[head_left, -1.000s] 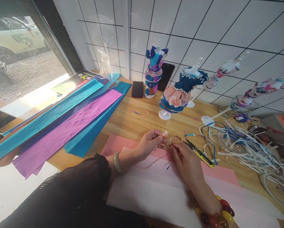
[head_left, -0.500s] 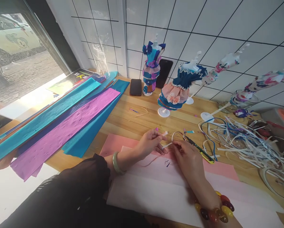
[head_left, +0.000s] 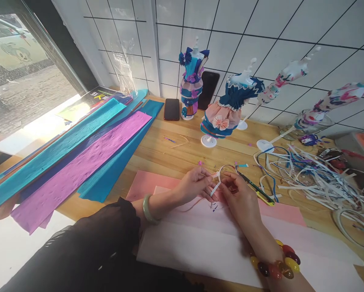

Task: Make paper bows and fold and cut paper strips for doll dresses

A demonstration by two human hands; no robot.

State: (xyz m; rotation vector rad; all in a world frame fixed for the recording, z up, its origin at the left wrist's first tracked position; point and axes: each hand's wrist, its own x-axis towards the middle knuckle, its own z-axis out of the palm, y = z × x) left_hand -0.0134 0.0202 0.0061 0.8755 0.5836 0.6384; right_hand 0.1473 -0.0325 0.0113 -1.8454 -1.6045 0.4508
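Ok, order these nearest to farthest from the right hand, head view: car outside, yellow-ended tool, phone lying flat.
1. Yellow-ended tool, beside the right hand.
2. Flat phone, back left, near the wall.
3. Car, far left, outside.

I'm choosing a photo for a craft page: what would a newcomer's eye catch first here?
Probably the dress form in navy and peach, standing toward the back of the wooden table, with a slimmer dressed form to its left. Next come the turquoise strip and the purple strip, lying across the table's left side. In the front middle, above pink sheets, the hands are close together at a thin white strip.
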